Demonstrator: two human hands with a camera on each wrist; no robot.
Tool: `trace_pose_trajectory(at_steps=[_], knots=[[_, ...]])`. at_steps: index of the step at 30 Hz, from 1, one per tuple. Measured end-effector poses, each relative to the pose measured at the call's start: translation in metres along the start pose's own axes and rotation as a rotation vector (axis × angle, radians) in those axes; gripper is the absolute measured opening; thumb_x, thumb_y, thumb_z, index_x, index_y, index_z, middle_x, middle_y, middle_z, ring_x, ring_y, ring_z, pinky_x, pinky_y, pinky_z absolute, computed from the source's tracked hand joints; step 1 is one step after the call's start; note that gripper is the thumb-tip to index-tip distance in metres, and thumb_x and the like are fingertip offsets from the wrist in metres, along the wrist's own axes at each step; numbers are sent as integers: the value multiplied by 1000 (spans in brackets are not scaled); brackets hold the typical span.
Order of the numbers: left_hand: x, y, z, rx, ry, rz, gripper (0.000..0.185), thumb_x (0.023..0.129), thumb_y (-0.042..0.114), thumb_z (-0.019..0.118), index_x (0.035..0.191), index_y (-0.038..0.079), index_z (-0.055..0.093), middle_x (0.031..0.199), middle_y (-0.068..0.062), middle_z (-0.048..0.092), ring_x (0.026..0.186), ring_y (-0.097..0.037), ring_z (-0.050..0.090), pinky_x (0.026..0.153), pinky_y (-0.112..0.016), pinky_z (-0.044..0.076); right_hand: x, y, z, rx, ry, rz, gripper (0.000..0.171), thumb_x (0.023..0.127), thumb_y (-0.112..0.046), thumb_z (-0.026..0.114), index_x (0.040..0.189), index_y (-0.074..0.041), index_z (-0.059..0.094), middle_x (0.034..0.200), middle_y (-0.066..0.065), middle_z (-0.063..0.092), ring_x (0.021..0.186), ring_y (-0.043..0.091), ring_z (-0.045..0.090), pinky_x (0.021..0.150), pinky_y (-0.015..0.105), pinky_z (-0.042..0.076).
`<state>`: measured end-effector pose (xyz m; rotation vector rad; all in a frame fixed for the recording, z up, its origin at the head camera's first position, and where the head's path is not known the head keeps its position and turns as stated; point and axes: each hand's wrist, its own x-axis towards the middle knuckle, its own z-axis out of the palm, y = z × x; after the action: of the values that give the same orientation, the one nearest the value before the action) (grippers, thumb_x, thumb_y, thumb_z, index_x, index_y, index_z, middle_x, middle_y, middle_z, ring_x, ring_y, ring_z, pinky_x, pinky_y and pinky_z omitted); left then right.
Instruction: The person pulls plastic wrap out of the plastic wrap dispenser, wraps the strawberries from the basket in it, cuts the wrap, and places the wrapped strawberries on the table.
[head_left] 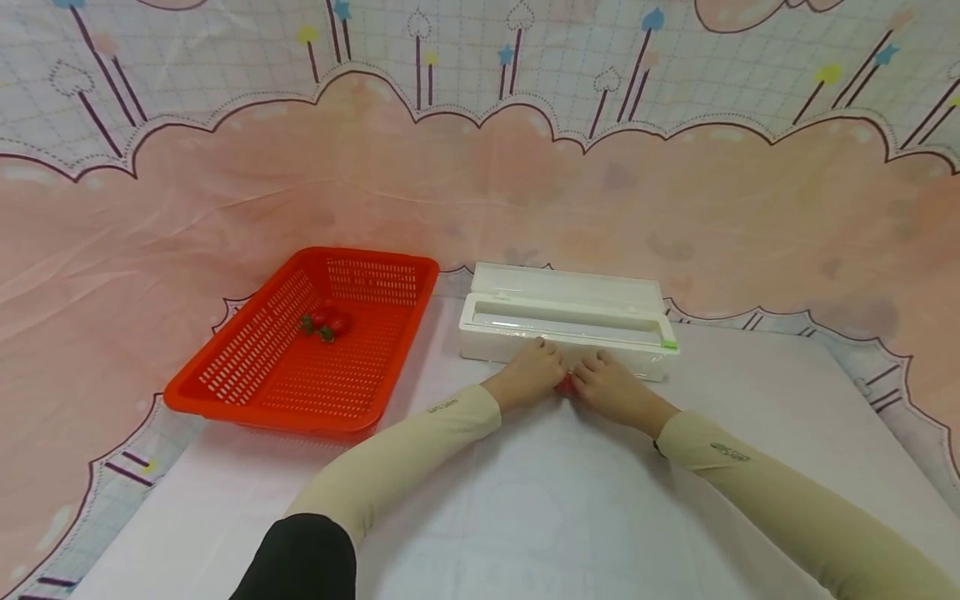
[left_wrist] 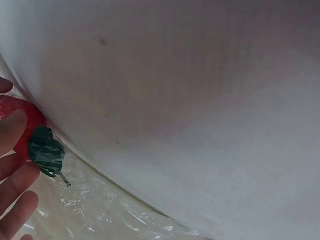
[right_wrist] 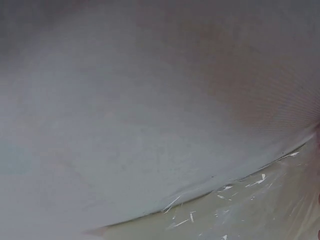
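Head view: my white surface (head_left: 525,500) sits before a pink curtain (head_left: 225,192). The red basket (head_left: 247,392) holds strawberries (head_left: 324,323). My left hand (head_left: 527,372) and right hand (head_left: 609,387) together pinch a strawberry (head_left: 564,385) by the open wrap box (head_left: 562,321).

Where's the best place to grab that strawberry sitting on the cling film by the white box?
Probably pinch the strawberry by its red sides, coming from the near side, away from the box. It lies close against the box wall, its green cap pointing sideways, so the far side is blocked. Both hands already flank it, left hand and right hand.
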<state>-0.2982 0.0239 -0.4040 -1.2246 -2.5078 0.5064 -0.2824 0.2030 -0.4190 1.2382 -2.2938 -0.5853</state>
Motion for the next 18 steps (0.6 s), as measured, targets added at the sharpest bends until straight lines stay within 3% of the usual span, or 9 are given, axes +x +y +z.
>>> trace_pose_trajectory(at_steps=[6,15,18], knots=[[0,-1,1,-36,-20,-14,16,91,27,58,101,17,66,100,4,68,97,-16,61,88,-30,44,4,-1,2,-43,19,-24,18,79,-16,72,94,-7,67,88,3,64,80,19,55,76,38,49],[-6,-1,3,-90,-29,-29,20,92,27,57,107,18,66,104,4,69,102,-15,62,94,-30,44,0,-5,-4,-50,40,-41,17,78,-14,72,94,-8,66,89,3,66,81,20,56,76,38,49],[-11,2,1,-133,-33,-31,21,89,35,61,102,20,66,99,6,69,97,-13,61,89,-28,44,-4,-10,-10,-13,42,-40,16,77,-13,73,92,-9,66,87,2,66,80,19,56,74,36,47]])
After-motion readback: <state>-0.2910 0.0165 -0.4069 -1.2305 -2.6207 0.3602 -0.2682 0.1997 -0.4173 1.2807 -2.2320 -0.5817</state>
